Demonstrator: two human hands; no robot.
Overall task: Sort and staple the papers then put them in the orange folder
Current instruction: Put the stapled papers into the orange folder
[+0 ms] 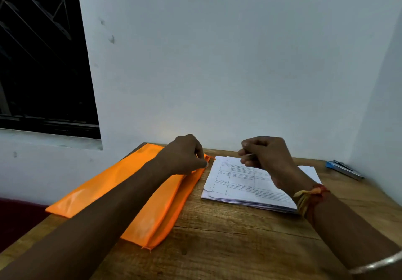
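Beneath both sets of fingers: wooden table (228, 236), grain running across, near edge cut off by the frame.

Item 1. Orange folder (104, 188). Glossy, flat pouch type, lying at a slant on the table's left side, its near-left corner overhanging the edge. A loose thread shows at the near corner. The far right corner sits directly under the left fingertips; the forearm hides a broad strip of its middle.

Item 2. Papers (239, 184). White stack, edges uneven, top sheet printed with a ruled table; the text is too small to read. It lies just below the right fingers, close beside the folder but apart from it. The right wrist covers the stack's right portion.

Item 3. Left hand (185, 155). Fingers curled together, thumb and forefinger pinching the folder's far corner. What exactly they grip there is hidden.

Item 4. Right hand (267, 155). Raised above the papers, fingers curled in, thumb and forefinger nipping a pale sliver (250, 154); its nature cannot be told. Threads (311, 197) are tied at the wrist.

Item 5. Stapler (344, 169). Blue and metal, well to the right of the right fingers, by the wall.
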